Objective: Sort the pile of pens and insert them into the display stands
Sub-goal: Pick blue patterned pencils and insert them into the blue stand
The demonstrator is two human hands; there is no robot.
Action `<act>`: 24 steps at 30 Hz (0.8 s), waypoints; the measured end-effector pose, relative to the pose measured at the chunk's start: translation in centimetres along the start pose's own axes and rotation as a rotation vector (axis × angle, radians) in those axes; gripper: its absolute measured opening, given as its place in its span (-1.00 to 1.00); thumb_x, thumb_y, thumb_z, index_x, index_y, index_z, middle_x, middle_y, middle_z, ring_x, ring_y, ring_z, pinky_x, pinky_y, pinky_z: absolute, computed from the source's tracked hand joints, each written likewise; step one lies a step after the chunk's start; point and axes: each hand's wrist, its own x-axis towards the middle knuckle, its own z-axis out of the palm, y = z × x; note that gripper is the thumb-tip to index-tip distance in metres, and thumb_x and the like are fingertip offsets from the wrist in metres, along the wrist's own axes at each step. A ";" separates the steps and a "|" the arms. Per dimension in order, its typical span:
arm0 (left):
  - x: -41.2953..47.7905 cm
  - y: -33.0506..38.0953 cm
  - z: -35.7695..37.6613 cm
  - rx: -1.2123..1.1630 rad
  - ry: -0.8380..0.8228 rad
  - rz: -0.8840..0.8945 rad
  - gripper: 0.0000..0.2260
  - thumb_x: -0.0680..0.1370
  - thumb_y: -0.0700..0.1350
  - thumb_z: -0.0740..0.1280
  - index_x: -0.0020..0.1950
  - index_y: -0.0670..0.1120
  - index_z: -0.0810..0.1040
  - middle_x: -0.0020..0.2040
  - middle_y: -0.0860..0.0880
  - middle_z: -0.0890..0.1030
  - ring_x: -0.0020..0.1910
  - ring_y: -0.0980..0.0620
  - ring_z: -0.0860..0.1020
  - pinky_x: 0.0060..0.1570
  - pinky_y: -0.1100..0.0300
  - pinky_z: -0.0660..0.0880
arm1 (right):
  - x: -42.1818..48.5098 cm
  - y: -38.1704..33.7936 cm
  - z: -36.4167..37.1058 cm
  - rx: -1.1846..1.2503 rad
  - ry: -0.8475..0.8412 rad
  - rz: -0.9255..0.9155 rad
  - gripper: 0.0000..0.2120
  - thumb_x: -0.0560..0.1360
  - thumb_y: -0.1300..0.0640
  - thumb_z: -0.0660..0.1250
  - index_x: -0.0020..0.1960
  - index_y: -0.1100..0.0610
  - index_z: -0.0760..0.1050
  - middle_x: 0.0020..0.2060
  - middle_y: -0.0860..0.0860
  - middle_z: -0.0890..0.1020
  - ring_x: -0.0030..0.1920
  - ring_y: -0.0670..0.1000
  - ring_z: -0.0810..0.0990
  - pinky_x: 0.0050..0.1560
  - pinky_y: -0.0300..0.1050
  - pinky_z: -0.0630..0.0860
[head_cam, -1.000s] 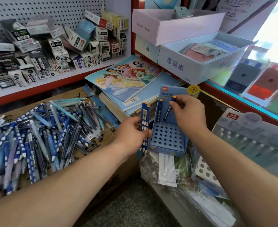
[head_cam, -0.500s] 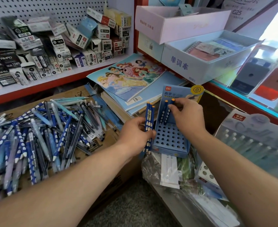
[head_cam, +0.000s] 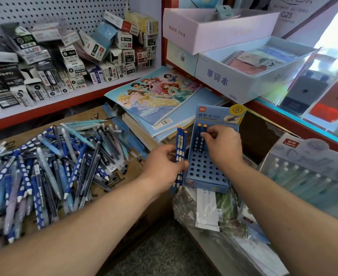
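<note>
Head view shows the right hand [head_cam: 222,146] with its fingers [head_cam: 205,134] pinched narrow on the right one of two upright pens [head_cam: 199,139] in the back row of the blue display stand [head_cam: 208,185], probably pressing it down until it seats in its hole. The left hand [head_cam: 164,166] is curled round a bundle of matching blue dotted pens [head_cam: 179,148], held upright just beside the stand's left wall, likely so the next one is a short reach away. Most holes are unfilled, so the task looks barely begun. The pen pile [head_cam: 54,162] lies well to the left on a cardboard box [head_cam: 96,118], mixed with paler and darker kinds that need picking apart. The stand rests tilted on plastic-wrapped packets [head_cam: 210,212], an uneven base that could let it rock. Colouring books [head_cam: 158,96] crowd behind it and a LANTU pen pack [head_cam: 313,172] stands to its right, leaving little elbow room.
</note>
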 end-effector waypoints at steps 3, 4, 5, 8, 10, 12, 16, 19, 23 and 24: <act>-0.2 0.2 0.2 -0.007 -0.003 0.003 -0.75 0.50 -0.28 0.49 0.15 -0.07 0.64 -0.08 -0.06 0.73 -0.05 -0.05 0.71 0.05 -0.04 0.65 | -0.2 -0.1 -0.4 -0.011 -0.016 0.010 -0.82 0.57 -0.01 0.42 0.07 0.08 0.64 -0.17 -0.05 0.64 -0.07 0.03 0.63 -0.06 -0.09 0.54; -0.3 0.2 0.2 -0.010 -0.006 0.006 -0.75 0.51 -0.28 0.49 0.15 -0.07 0.64 -0.08 -0.06 0.73 -0.05 -0.04 0.71 0.04 -0.02 0.66 | -0.4 -0.2 -0.7 -0.005 -0.020 0.015 -0.81 0.56 -0.02 0.42 0.09 0.07 0.61 -0.18 -0.08 0.62 -0.08 0.00 0.62 -0.08 -0.11 0.52; -0.3 0.2 0.2 -0.014 -0.009 0.011 -0.75 0.50 -0.28 0.49 0.14 -0.07 0.64 -0.08 -0.06 0.73 -0.06 -0.04 0.71 0.03 0.01 0.66 | -0.6 -0.3 -1.0 0.008 -0.018 0.022 -0.82 0.56 -0.02 0.42 0.09 0.06 0.57 -0.19 -0.11 0.60 -0.11 -0.03 0.60 -0.12 -0.13 0.50; -0.5 0.4 0.2 -0.026 -0.026 0.020 -0.74 0.50 -0.29 0.49 0.16 -0.09 0.64 -0.07 -0.05 0.73 -0.05 -0.04 0.71 0.00 0.07 0.66 | -1.0 -1.1 -2.1 0.199 -0.091 0.031 -0.91 0.59 0.05 0.35 0.01 0.07 0.56 -0.22 -0.08 0.62 -0.20 -0.09 0.61 -0.24 -0.22 0.49; -0.6 0.5 0.5 -0.036 -0.048 0.027 -0.72 0.50 -0.29 0.49 0.18 -0.10 0.63 -0.04 -0.06 0.73 -0.04 -0.04 0.71 0.03 0.03 0.66 | -1.6 -1.9 -2.7 0.402 -0.279 0.032 -0.92 0.60 0.12 0.35 0.00 0.07 0.63 -0.20 -0.03 0.69 -0.25 -0.10 0.65 -0.29 -0.26 0.51; -0.7 0.6 0.7 -0.046 -0.062 0.034 -0.73 0.50 -0.30 0.49 0.17 -0.09 0.63 -0.03 -0.06 0.73 -0.03 -0.03 0.71 0.05 0.00 0.66 | -2.2 -2.2 -3.0 0.436 -0.424 -0.027 -0.92 0.58 0.16 0.39 0.06 0.10 0.64 -0.17 0.02 0.71 -0.29 -0.12 0.64 -0.34 -0.33 0.48; -0.9 0.7 0.9 -0.030 -0.096 0.047 -0.74 0.50 -0.29 0.49 0.15 -0.07 0.64 -0.04 -0.04 0.74 -0.03 -0.01 0.71 0.08 -0.02 0.65 | -2.4 -1.7 -3.7 0.433 -0.455 -0.069 -0.93 0.55 0.17 0.45 -0.01 0.03 0.62 -0.18 0.02 0.71 -0.26 -0.12 0.65 -0.33 -0.31 0.53; -1.0 0.7 1.1 -0.016 -0.104 0.051 -0.75 0.50 -0.28 0.49 0.13 -0.04 0.64 -0.04 -0.03 0.73 -0.02 -0.02 0.70 0.08 -0.03 0.65 | -2.4 -1.4 -4.1 0.403 -0.493 -0.069 -0.94 0.55 0.16 0.45 -0.04 0.01 0.61 -0.18 0.03 0.72 -0.20 -0.07 0.69 -0.20 -0.13 0.65; -0.6 0.8 0.9 -0.018 -0.023 0.063 -0.81 0.52 -0.28 0.47 0.06 -0.04 0.63 -0.13 0.00 0.67 -0.11 0.02 0.67 -0.14 0.17 0.64 | -1.7 -1.2 -4.5 0.397 -0.184 -0.051 -0.94 0.57 0.11 0.43 0.03 0.07 0.62 -0.14 0.00 0.69 -0.09 -0.01 0.69 -0.04 -0.05 0.67; -0.6 0.8 0.8 -0.024 -0.010 0.055 -0.82 0.53 -0.29 0.46 0.04 -0.04 0.62 -0.16 0.01 0.65 -0.16 0.05 0.65 -0.21 0.23 0.61 | -1.3 -1.1 -4.8 0.388 -0.077 -0.048 -0.95 0.58 0.10 0.42 0.03 0.04 0.61 -0.14 -0.06 0.67 -0.10 -0.09 0.67 -0.03 -0.15 0.64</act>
